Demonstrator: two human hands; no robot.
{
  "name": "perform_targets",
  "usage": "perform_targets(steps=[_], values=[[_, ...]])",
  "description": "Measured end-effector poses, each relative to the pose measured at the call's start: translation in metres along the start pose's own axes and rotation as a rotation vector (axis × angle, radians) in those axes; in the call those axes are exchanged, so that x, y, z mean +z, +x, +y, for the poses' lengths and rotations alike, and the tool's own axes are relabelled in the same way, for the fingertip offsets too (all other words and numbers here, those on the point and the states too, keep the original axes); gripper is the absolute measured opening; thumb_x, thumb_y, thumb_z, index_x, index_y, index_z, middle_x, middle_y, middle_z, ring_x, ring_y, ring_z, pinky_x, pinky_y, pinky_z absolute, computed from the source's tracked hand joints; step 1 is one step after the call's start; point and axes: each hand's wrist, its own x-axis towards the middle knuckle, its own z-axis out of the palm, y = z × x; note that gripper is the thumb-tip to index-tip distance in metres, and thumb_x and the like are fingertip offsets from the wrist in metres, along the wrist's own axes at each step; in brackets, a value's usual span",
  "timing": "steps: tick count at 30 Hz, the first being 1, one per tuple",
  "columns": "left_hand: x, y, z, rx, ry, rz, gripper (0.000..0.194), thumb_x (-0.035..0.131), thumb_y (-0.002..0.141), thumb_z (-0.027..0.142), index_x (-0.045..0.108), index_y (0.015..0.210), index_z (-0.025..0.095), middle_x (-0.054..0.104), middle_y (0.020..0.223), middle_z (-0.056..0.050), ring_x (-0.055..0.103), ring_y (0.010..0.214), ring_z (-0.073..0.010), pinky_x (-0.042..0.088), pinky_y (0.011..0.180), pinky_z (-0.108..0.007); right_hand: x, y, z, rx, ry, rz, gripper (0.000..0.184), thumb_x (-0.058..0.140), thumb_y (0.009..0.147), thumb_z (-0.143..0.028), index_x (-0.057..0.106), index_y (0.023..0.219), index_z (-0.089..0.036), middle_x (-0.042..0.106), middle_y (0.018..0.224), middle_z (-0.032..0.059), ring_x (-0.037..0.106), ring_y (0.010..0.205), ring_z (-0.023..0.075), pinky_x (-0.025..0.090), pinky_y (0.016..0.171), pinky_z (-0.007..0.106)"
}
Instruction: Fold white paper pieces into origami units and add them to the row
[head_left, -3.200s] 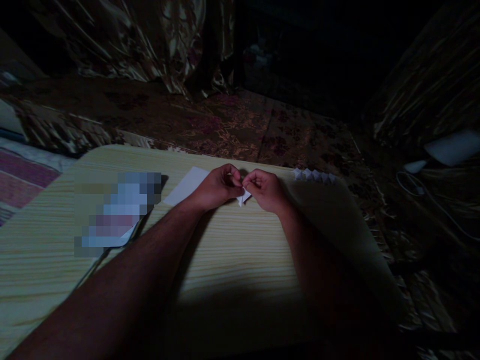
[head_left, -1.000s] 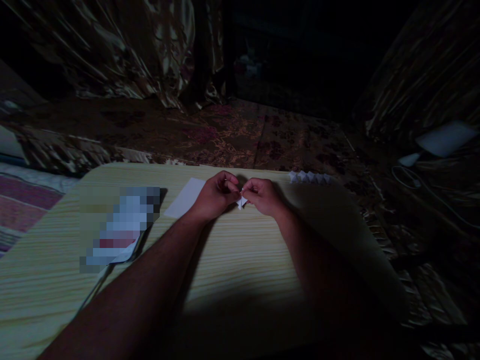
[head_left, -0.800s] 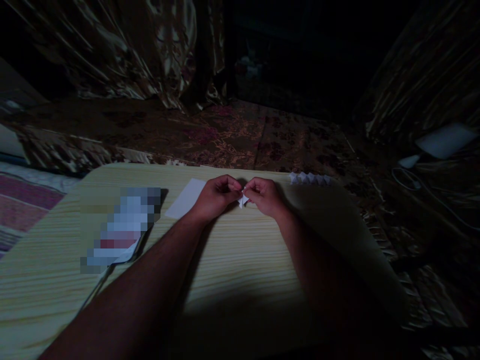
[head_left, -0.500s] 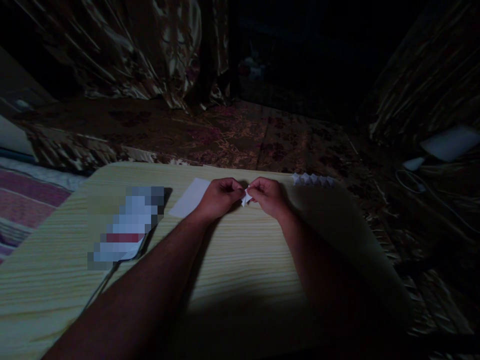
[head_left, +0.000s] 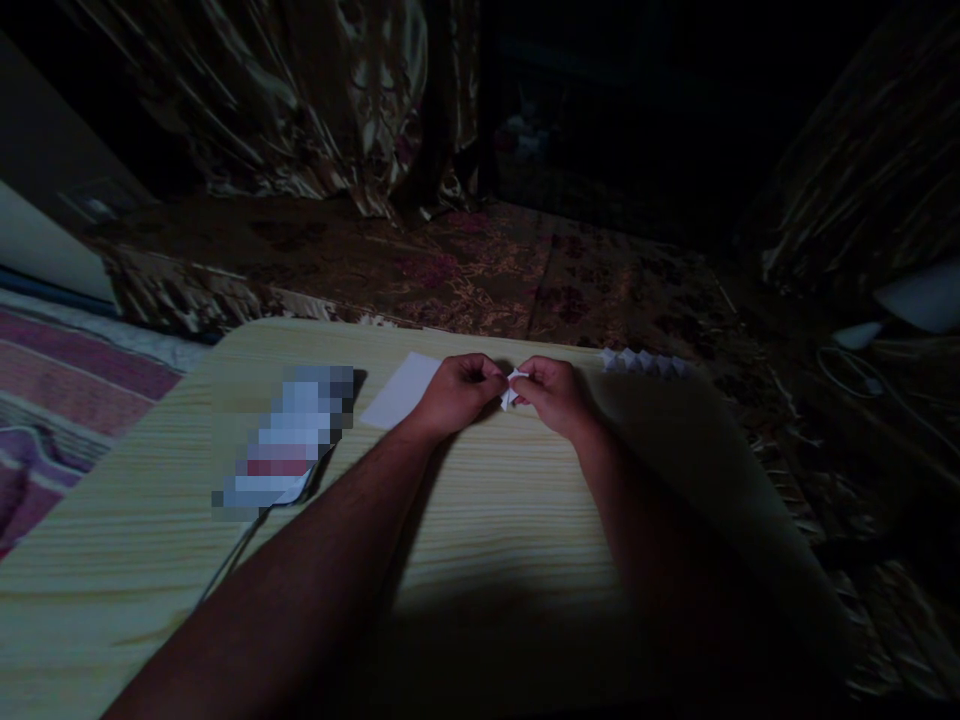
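Between my two hands is a small piece of folded white paper [head_left: 510,396] with pointed corners, held just above the table. My left hand [head_left: 463,393] pinches its left side between thumb and fingers. From the other side, my right hand [head_left: 553,390] grips it the same way, its thumb over the paper. The fingertips cover part of the folds. Beside my left wrist lies a flat white sheet of paper [head_left: 399,390]. Several small folded paper pieces [head_left: 645,362] stand in a row near the far edge, to the right of my right hand.
A phone-like device with a blurred-out screen [head_left: 289,440] lies on the pale wooden table [head_left: 480,520] at left, a cable [head_left: 229,560] running from it. Patterned curtains [head_left: 367,110] and a covered ledge [head_left: 450,265] rise behind. A white lamp-like object [head_left: 922,300] is at far right.
The view has shifted slightly, so everything sits a little farther right. Both hands keep their pinch on the folded paper, which shows at a slightly different angle.
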Motion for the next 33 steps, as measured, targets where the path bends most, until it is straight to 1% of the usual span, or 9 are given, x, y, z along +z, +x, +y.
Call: perform_targets(steps=[5, 12, 16, 21, 26, 30, 33], values=[[0.0003, -0.0001, -0.0013, -0.01, -0.009, -0.019, 0.02, 0.064, 0.072, 0.034, 0.062, 0.073, 0.014, 0.057, 0.06, 0.001, 0.044, 0.049, -0.0079, 0.032, 0.047, -0.021, -0.0005, -0.0004, 0.0017, -0.027, 0.003, -0.005, 0.01, 0.063, 0.07, -0.026, 0.058, 0.071, -0.016, 0.061, 0.06, -0.0014, 0.058, 0.054, 0.0116, 0.047, 0.054, 0.023], [0.0002, -0.0007, 0.0025, -0.012, -0.017, 0.005, 0.019, 0.064, 0.07, 0.033, 0.062, 0.072, 0.014, 0.056, 0.059, 0.001, 0.044, 0.049, -0.0081, 0.032, 0.046, -0.021, 0.0004, -0.0003, -0.0016, -0.002, -0.004, 0.002, 0.012, 0.063, 0.07, -0.027, 0.06, 0.072, -0.016, 0.062, 0.061, -0.0009, 0.06, 0.056, 0.012, 0.047, 0.055, 0.023], [0.0, -0.001, 0.0027, -0.01, -0.005, 0.0, 0.018, 0.063, 0.071, 0.032, 0.061, 0.071, 0.015, 0.054, 0.057, 0.002, 0.042, 0.049, -0.0077, 0.031, 0.046, -0.02, -0.0001, 0.0005, -0.0024, -0.028, 0.002, 0.007, 0.013, 0.064, 0.07, -0.028, 0.06, 0.072, -0.016, 0.062, 0.064, -0.0004, 0.06, 0.058, 0.0119, 0.046, 0.055, 0.022], [0.0, -0.0013, 0.0023, -0.015, 0.018, -0.016, 0.017, 0.064, 0.071, 0.032, 0.061, 0.07, 0.015, 0.053, 0.055, 0.002, 0.041, 0.048, -0.0075, 0.03, 0.046, -0.02, -0.0012, 0.0, -0.0014, -0.036, -0.014, 0.018, 0.013, 0.064, 0.071, -0.028, 0.06, 0.07, -0.016, 0.061, 0.062, -0.0007, 0.059, 0.058, 0.0117, 0.048, 0.056, 0.024], [0.0002, -0.0008, 0.0011, -0.003, 0.015, -0.022, 0.018, 0.064, 0.07, 0.032, 0.062, 0.071, 0.014, 0.055, 0.058, 0.001, 0.042, 0.049, -0.0079, 0.032, 0.046, -0.021, -0.0015, -0.0002, 0.0001, -0.055, -0.019, 0.03, 0.015, 0.065, 0.07, -0.03, 0.06, 0.068, -0.016, 0.06, 0.06, -0.0009, 0.058, 0.056, 0.0116, 0.047, 0.056, 0.024], [0.0003, -0.0002, 0.0011, 0.008, 0.009, -0.003, 0.018, 0.063, 0.07, 0.032, 0.061, 0.069, 0.014, 0.054, 0.057, 0.002, 0.043, 0.048, -0.0077, 0.032, 0.046, -0.021, -0.0014, 0.0003, 0.0025, -0.058, -0.018, 0.037, 0.017, 0.065, 0.072, -0.033, 0.061, 0.071, -0.016, 0.062, 0.062, 0.0006, 0.059, 0.058, 0.0125, 0.047, 0.056, 0.024], [0.0004, -0.0005, 0.0018, -0.022, -0.02, -0.013, 0.018, 0.063, 0.07, 0.032, 0.059, 0.069, 0.015, 0.051, 0.052, 0.003, 0.041, 0.045, -0.0073, 0.03, 0.044, -0.021, -0.0015, 0.0006, 0.0036, -0.063, -0.009, 0.029, 0.015, 0.064, 0.072, -0.031, 0.063, 0.074, -0.016, 0.063, 0.065, 0.001, 0.06, 0.06, 0.0125, 0.047, 0.056, 0.024]])
